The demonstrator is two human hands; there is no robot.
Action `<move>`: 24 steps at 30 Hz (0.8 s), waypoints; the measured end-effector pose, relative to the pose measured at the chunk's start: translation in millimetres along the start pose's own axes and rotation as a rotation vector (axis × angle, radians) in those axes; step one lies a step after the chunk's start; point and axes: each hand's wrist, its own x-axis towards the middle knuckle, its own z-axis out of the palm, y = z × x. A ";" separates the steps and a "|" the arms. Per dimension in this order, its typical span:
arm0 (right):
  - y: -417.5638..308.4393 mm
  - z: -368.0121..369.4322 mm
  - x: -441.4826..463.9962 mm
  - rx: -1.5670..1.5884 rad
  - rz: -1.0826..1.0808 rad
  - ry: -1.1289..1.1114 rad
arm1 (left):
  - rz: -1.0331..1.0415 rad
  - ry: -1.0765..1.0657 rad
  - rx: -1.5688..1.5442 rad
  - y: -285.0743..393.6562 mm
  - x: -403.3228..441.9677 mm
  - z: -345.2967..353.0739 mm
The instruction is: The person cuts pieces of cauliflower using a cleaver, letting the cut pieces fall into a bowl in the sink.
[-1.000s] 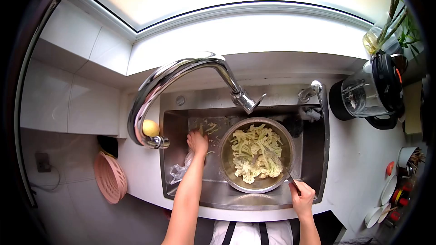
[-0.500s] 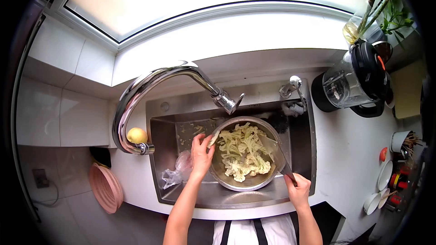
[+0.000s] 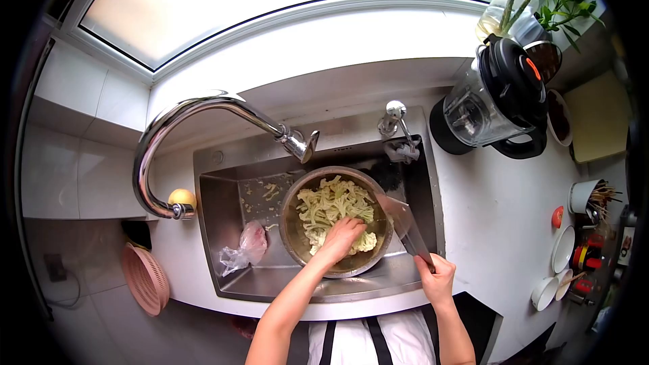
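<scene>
- Gripping the knife [image 3: 407, 230] by its handle, tightly wrapped in the right hand [image 3: 439, 275]
- Resting the left hand [image 3: 343, 235] in the metal bowl [image 3: 290, 226], on the cauliflower [image 3: 331, 201]; cannot tell whether grasping a piece, with fingertips buried
- Could nick the left hand if tilting the blade inward, slanted as it is over the bowl's right rim
- Might tip the bowl by pressing on one side, or spill pieces into the sink [image 3: 230, 220] by scooping too hard
- Beside loose scraps [image 3: 270, 191] and a crumpled plastic bag [image 3: 251, 243], on the sink floor left of the bowl; likely to hinder sliding that way
- Near the lever end of the curved tap [image 3: 223, 101], beyond the bowl's far rim; easy to knock when lifting
- Well apart from the blender [image 3: 480, 111] on the right counter
</scene>
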 end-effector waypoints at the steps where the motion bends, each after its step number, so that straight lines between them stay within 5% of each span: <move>1: 2.3 -2.0 -1.1 -0.002 0.005 0.004 | 0.062 -0.010 0.046 -0.3 5.7 5.9; 5: 9.6 -7.3 -4.0 0.007 0.004 0.008 | 0.071 -0.192 0.116 -6.7 12.7 19.8; 8: 10.8 -13.1 -4.5 -0.002 0.012 -0.015 | -0.101 -0.209 -0.015 27.7 9.3 -31.0; 13: 10.2 -12.8 1.2 -0.007 0.018 -0.087 | -0.698 0.162 -1.084 43.9 -36.3 -70.4; 16: 6.1 -2.8 4.0 -0.005 0.017 -0.141 | -0.568 0.507 -1.512 58.0 -57.9 -90.4; 24: -16.0 30.7 3.8 -0.016 -0.046 -0.276 | -0.511 0.832 -1.498 65.4 -111.6 -96.8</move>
